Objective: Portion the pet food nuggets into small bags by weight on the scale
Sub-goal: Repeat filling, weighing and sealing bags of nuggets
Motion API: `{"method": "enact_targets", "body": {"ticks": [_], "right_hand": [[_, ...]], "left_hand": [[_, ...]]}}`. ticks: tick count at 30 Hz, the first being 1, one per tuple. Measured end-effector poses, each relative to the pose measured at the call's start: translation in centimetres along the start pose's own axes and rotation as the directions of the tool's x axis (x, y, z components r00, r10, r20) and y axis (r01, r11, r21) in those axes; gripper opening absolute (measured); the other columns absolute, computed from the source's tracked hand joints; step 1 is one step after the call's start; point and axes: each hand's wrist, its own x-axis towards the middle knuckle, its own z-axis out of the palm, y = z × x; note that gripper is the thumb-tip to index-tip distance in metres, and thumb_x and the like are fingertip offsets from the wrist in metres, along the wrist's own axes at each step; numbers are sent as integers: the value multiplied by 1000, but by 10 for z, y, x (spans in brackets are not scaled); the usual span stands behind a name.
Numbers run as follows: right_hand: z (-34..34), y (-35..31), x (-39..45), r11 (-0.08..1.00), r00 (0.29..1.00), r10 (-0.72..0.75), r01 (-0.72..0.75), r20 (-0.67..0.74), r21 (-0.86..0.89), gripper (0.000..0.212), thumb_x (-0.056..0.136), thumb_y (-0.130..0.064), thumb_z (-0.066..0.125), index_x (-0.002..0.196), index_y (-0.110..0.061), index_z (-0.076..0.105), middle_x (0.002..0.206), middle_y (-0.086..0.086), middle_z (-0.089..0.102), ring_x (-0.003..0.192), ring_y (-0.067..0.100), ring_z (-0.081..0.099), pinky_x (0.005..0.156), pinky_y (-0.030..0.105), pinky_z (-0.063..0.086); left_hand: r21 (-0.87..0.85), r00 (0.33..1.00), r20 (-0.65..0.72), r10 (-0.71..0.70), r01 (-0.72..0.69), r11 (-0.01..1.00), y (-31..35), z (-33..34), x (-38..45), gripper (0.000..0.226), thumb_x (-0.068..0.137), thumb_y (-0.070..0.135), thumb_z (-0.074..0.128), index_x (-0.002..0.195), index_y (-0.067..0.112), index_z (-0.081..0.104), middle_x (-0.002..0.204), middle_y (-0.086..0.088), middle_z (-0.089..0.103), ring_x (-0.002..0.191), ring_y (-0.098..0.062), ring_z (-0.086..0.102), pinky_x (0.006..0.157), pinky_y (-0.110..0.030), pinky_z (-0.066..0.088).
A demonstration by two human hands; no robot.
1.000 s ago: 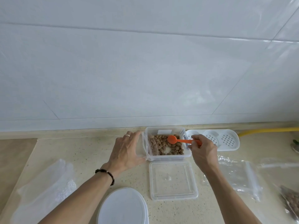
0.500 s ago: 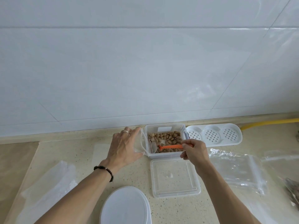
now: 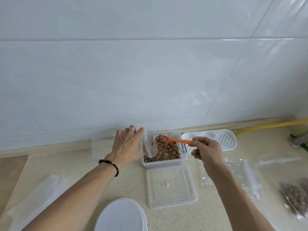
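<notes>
A clear plastic container (image 3: 164,162) holds brown pet food nuggets (image 3: 168,150) near the wall. My left hand (image 3: 126,144) holds a small clear bag (image 3: 150,148) at the container's left edge, with the bag hanging inside it and a few nuggets in it. My right hand (image 3: 206,150) pinches the handle of an orange spoon (image 3: 176,140). Its bowl is heaped with nuggets and sits above the container, just right of the bag's mouth. A white oval scale (image 3: 121,215) lies at the bottom edge of the view.
The container's clear lid (image 3: 171,185) lies in front of it. A white perforated tray (image 3: 225,139) and a yellow hose (image 3: 270,125) are at the back right. Empty zip bags (image 3: 243,174) and a filled bag of nuggets (image 3: 295,197) lie at right, a plastic bag (image 3: 33,202) at left.
The spoon dipped low into the nuggets and has come up loaded, moving left toward the bag. My left hand stayed at the container's left edge.
</notes>
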Motion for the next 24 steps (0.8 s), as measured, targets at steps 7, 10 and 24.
{"method": "enact_targets", "body": {"ticks": [7,10,24], "right_hand": [[13,-22,-15,956,979,-184,199,88,-214,15,93,-2,55,92,-9,68,69,14,69,47,15,63,48,22,50],[14,-24,-16,960,973,-186,210,137,-187,15,94,-2,55,92,-9,68,73,17,68,47,14,61,47,20,49],[11,-15,-5,991,969,-111,125,219,-52,16,93,2,54,93,-5,69,87,32,66,46,15,52,48,24,43]], "left_hand": [[-71,998,-22,62,-63,995,11,-4,7,88,67,55,68,141,22,35,122,-4,47,110,-22,50,91,-36,34],[-152,998,-19,63,-65,986,12,-2,4,94,67,58,68,144,19,31,123,-4,46,111,-21,50,94,-36,35],[-625,1000,16,-4,13,781,25,7,-1,108,61,51,83,147,19,27,116,9,36,103,-10,40,99,-35,39]]}}
